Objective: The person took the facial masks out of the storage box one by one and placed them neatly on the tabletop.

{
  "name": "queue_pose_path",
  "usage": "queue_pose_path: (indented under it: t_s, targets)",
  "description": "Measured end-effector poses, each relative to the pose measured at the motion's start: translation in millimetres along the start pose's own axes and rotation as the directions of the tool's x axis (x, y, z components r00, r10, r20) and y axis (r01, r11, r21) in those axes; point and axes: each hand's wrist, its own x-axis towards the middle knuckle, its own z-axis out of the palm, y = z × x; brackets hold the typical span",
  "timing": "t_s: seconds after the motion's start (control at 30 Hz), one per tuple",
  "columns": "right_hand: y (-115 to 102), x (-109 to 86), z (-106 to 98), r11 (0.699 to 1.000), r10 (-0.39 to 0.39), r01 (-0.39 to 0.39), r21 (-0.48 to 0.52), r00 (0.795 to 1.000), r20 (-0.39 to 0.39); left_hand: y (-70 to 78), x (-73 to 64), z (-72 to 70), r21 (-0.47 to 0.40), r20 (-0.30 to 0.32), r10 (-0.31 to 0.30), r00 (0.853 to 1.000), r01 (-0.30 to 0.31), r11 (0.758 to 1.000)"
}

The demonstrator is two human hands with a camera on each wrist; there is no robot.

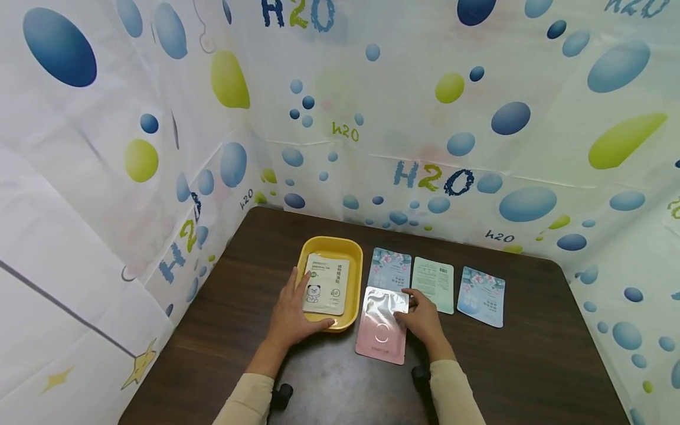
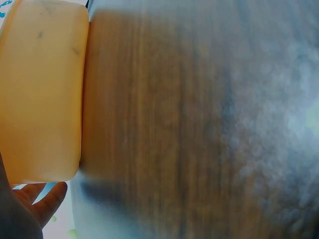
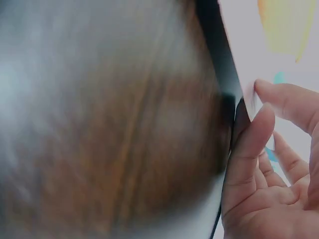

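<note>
My right hand (image 1: 423, 321) pinches the upper right edge of a pink and silver face mask packet (image 1: 380, 330). That packet overlaps the lower part of a blue floral packet (image 1: 390, 267) in the head view. Up close in the right wrist view, thumb and forefinger (image 3: 279, 102) meet on the packet's edge. My left hand (image 1: 291, 319) rests at the near left corner of a yellow tray (image 1: 355, 289), its fingers spread along the left side and the thumb at the front rim. Inside the tray lies a cream packet (image 1: 326, 284) printed with a bear.
Right of the pink packet, a pale green packet (image 1: 432, 284) and another blue floral packet (image 1: 481, 296) lie on the dark wooden table (image 1: 531, 354). A patterned white curtain (image 1: 425, 118) hangs behind the table and along its left side.
</note>
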Motion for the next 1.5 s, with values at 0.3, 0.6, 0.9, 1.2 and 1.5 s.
queue_pose_path:
  t_s: [0.3, 0.6, 0.9, 1.2, 1.5]
  targets:
    - [-0.1, -7.8, 4.0, 0.998, -0.023, 0.023, 0.055, 1.0, 0.001, 1.6, 0.0, -2.0, -0.005, 0.008, -0.011, 1.0, 0.011, 1.0]
    - [-0.3, -10.4, 6.9, 0.998, -0.029, 0.03, 0.057, 0.999, -0.014, 2.0, -0.1, -2.5, -0.006, 0.015, -0.019, 1.0, 0.019, 1.0]
    - [1.4, -11.2, 6.0, 0.996, -0.018, 0.02, 0.092, 1.0, -0.019, 2.0, -0.5, -2.8, -0.011, 0.024, -0.023, 0.999, 0.023, 1.0]
    - [-6.0, -15.1, -3.0, 0.995, 0.012, -0.013, 0.102, 1.0, 0.007, 1.1, -0.3, -2.6, -0.013, 0.009, -0.011, 1.0, 0.011, 1.0]
    - [-23.6, -10.7, -16.1, 0.999, -0.027, 0.027, 0.047, 1.0, -0.013, 0.7, -0.4, -1.6, -0.012, 0.008, -0.012, 1.0, 0.012, 1.0]
